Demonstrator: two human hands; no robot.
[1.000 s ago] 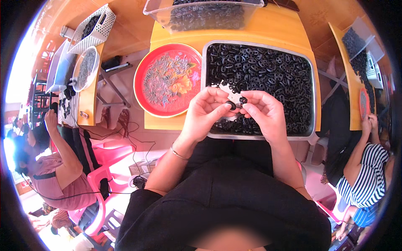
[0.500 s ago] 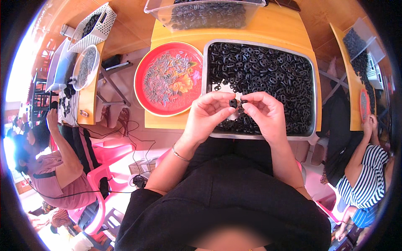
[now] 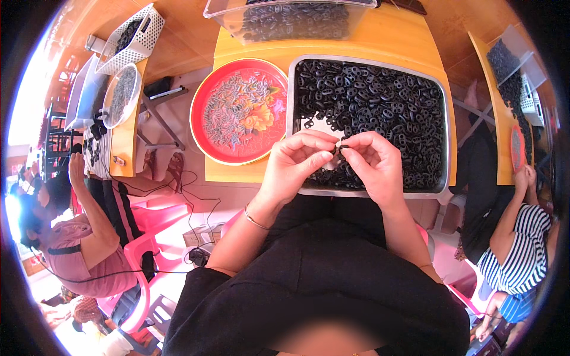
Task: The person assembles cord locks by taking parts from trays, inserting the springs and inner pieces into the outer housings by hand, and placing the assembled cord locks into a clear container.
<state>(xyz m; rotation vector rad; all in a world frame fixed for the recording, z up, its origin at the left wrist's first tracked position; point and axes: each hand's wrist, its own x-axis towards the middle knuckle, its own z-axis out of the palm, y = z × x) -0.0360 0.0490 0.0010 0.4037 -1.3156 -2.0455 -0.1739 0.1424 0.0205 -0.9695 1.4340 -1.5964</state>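
Over the near left part of a metal tray (image 3: 446, 118), my two hands meet fingertip to fingertip. My left hand (image 3: 297, 163) is closed in a pinch of thumb and forefinger, its black piece now mostly hidden by the fingers. My right hand (image 3: 377, 166) pinches a small black plastic piece (image 3: 342, 148) right against the left fingertips. Many loose black plastic pieces with two holes (image 3: 386, 101) fill the tray, and a patch of bare metal (image 3: 323, 125) shows beyond my fingers. To the left lies a red round tray (image 3: 200, 127) with many tiny slender grey pieces (image 3: 228, 113).
A clear plastic bin (image 3: 291, 37) of black pieces stands at the far table edge. At the left table, one person (image 3: 89, 249) works beside a white perforated basket (image 3: 151, 35) and a bowl (image 3: 138, 89). Another person (image 3: 516, 249) in stripes works at the right table.
My hands have come slightly closer together. The black piece that showed at my left fingertips is now mostly covered by the fingers.
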